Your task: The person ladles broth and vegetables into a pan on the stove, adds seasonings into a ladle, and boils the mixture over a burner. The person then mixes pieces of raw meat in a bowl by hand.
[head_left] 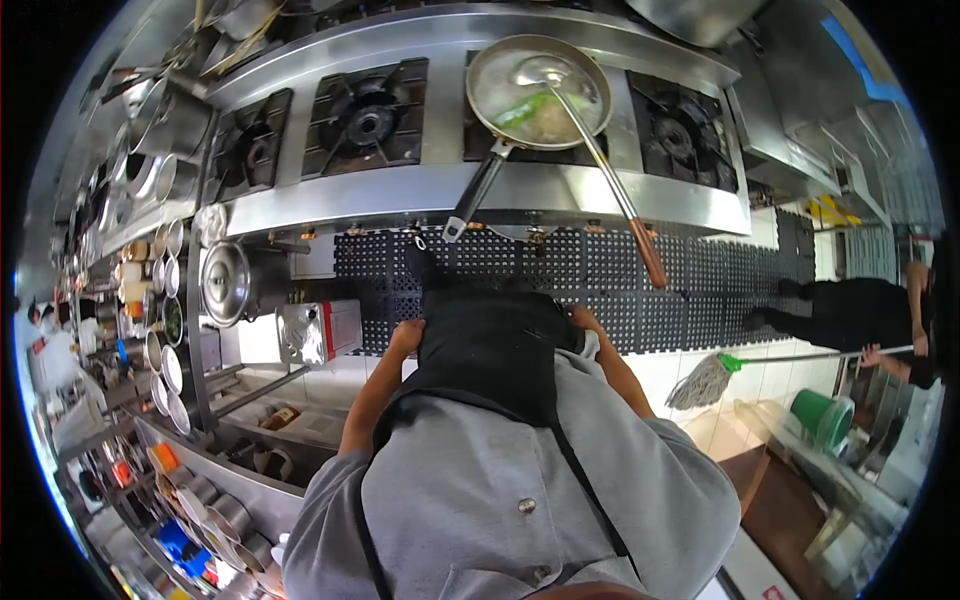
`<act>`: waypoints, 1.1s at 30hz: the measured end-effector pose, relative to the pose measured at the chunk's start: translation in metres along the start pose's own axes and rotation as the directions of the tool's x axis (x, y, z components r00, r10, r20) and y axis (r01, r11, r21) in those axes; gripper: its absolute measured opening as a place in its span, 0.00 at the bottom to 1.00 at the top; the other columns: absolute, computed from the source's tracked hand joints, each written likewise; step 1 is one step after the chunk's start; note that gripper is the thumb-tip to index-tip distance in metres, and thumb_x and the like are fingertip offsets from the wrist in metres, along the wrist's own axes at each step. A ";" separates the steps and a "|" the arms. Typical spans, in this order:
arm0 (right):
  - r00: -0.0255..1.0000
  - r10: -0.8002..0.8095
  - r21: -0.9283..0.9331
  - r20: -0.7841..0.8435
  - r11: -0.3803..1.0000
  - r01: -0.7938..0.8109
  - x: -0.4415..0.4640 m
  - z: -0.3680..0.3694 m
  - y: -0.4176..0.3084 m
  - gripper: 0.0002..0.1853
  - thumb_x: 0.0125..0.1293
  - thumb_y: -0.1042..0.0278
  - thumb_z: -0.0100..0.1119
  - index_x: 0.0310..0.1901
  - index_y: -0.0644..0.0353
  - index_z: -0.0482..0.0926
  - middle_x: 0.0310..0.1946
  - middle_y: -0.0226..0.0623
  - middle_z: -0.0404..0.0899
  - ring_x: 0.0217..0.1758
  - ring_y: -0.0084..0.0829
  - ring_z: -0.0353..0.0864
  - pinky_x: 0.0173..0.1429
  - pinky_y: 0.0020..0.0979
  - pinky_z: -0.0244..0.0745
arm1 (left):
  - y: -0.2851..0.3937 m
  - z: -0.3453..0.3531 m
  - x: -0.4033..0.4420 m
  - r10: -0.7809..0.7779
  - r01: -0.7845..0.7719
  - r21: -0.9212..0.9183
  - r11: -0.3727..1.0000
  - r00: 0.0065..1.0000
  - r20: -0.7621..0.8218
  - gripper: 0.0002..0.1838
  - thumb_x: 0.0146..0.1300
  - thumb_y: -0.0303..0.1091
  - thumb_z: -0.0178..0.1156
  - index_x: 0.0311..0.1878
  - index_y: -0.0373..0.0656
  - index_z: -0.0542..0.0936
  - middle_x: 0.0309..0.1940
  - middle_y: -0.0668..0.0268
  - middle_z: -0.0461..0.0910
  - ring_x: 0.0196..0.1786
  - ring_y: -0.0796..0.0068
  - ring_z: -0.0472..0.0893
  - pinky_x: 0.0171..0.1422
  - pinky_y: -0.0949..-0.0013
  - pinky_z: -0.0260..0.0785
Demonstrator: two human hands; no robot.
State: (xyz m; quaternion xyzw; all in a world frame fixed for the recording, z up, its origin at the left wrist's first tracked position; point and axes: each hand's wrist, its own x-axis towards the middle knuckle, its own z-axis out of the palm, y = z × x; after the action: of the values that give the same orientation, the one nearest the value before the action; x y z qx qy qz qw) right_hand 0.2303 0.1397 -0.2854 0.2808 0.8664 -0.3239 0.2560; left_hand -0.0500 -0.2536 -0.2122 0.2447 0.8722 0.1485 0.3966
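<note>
My left hand (407, 335) is closed at the left edge of the black apron (485, 345), low by my side. On the other side, my right hand (583, 318) has its fingers curled at the apron's right edge. Both hands are below the stove front. A pan (489, 92) stands on a stove burner with cloudy liquid, something green and pale food in it. Its black handle (478, 187) points toward me. A metal ladle (603, 165) rests in the pan, its wooden grip sticking out past the stove edge. Neither hand touches the pan or ladle.
Bare burners (368, 122) flank the pan. A lidded pot (228, 283) and a shelf of pots are at the left. On the right, a person in dark clothes (865, 318) holds a mop (700, 383) near a green bucket (822, 418). A black mat (640, 260) covers the floor.
</note>
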 end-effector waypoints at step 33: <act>0.988 0.079 0.148 -0.135 0.987 -0.059 -0.011 -0.002 -0.014 0.18 0.55 0.57 0.54 0.44 0.58 0.79 0.43 0.51 0.78 0.48 0.50 0.78 0.50 0.44 0.74 | 0.019 -0.022 0.005 0.153 -0.209 0.343 0.916 0.971 0.182 0.20 0.67 0.40 0.39 0.47 0.39 0.77 0.47 0.47 0.76 0.50 0.49 0.76 0.56 0.56 0.67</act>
State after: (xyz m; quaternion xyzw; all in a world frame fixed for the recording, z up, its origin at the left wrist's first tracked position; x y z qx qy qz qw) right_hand 0.2282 0.1285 -0.2716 0.3506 0.8466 -0.3554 0.1846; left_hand -0.0642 -0.2362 -0.1923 0.4035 0.8254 0.0032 0.3948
